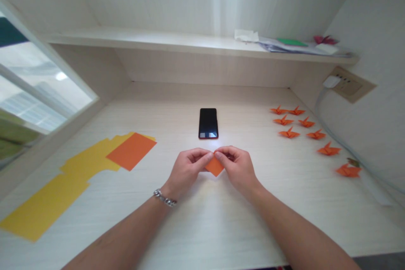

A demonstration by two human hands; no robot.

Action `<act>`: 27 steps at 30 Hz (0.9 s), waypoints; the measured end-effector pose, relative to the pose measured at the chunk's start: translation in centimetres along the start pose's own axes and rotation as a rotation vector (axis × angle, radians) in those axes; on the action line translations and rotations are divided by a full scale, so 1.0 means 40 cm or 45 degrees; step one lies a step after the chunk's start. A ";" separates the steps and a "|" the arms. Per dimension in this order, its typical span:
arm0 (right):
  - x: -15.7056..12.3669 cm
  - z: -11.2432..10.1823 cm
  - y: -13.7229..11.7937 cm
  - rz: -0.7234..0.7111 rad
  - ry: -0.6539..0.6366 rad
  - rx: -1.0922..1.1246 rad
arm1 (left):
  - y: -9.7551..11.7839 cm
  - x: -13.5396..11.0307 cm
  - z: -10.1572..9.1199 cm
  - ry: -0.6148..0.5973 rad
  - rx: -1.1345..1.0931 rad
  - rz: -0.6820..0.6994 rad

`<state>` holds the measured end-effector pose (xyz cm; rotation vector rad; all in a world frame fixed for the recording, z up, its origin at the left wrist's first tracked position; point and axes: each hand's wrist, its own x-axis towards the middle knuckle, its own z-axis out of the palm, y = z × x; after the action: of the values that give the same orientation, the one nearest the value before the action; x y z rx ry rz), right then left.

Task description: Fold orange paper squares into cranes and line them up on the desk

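A small folded piece of orange paper is held between my two hands, one corner pointing down toward me. My left hand, with a chain bracelet at its wrist, pinches the paper's upper left side between thumb and fingers. On the upper right side, my right hand pinches it in the same way, and both thumbs lie on its face. The fingers hide the top part of the paper. Just beyond my hands, a phone lies with a dark screen.
Several orange paper cranes stand along the right side of the desk. Yellow paper sheets and an orange sheet lie at left. A cable runs from the wall socket. A shelf spans the back.
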<state>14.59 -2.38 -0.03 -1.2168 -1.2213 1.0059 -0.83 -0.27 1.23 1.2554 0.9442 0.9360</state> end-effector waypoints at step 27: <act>-0.012 -0.001 -0.015 -0.106 -0.069 -0.162 | -0.009 0.010 -0.010 0.019 0.114 0.033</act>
<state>14.55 -2.94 0.50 -1.2329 -1.3849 0.9168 -1.06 0.19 0.80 1.3405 0.9930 0.9334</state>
